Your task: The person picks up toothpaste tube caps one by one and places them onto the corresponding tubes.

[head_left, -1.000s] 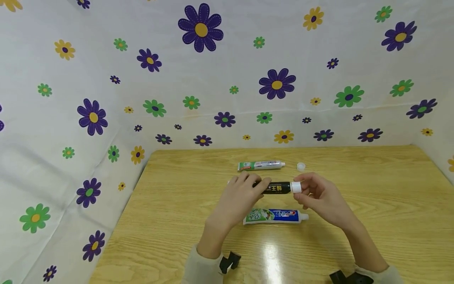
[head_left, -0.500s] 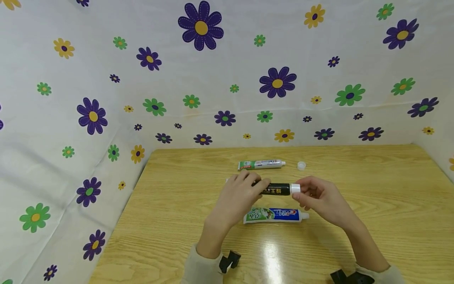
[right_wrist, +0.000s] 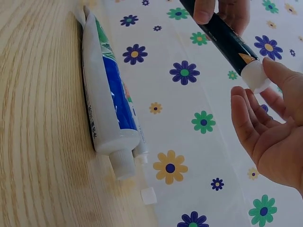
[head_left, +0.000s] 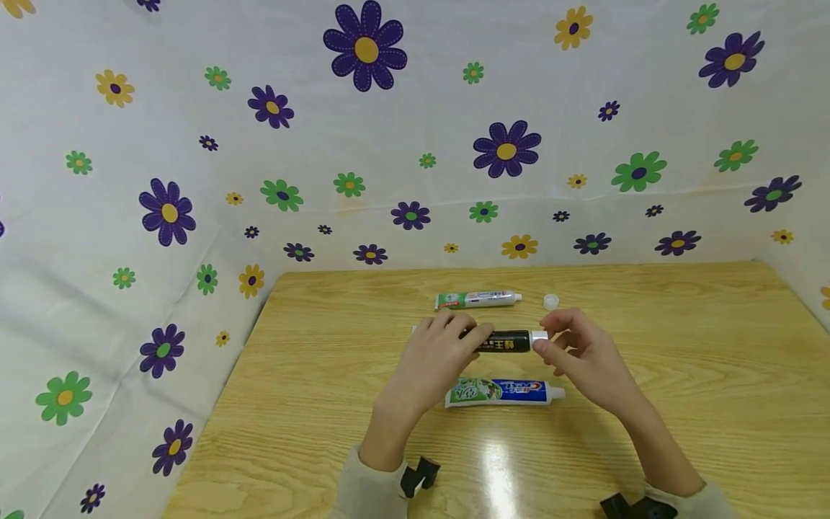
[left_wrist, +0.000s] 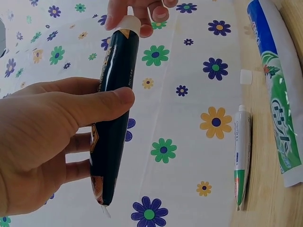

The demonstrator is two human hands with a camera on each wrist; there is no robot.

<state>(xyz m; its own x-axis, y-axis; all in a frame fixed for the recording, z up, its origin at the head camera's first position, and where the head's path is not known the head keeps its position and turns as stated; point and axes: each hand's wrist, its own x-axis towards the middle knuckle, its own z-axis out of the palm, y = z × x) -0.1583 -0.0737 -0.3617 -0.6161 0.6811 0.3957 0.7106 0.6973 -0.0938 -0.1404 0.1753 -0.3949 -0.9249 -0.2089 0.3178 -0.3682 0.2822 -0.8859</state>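
Note:
My left hand (head_left: 441, 360) grips a black toothpaste tube (left_wrist: 113, 71) around its body, thumb across the front, holding it off the table. The tube lies level in the head view with its white cap (right_wrist: 254, 75) toward the right. At that end my right hand (head_left: 586, 357) pinches the cap between thumb and index finger, the other fingers loosely bent. Nearer to me a blue and green toothpaste tube (head_left: 502, 392) lies on the table, its white nozzle bare. Farther back is a smaller green and silver toothpaste tube (head_left: 478, 299), also uncapped.
A loose white cap (head_left: 550, 302) stands on the wooden table (head_left: 292, 404), right of the small tube. Flower-printed cloth (head_left: 415, 130) rises behind the table and along its sides. Black straps (head_left: 420, 477) sit at the wrists.
My right hand's fingers have shifted around the white cap, the thumb now lying over it. My left hand and the black tube have stayed almost in place.

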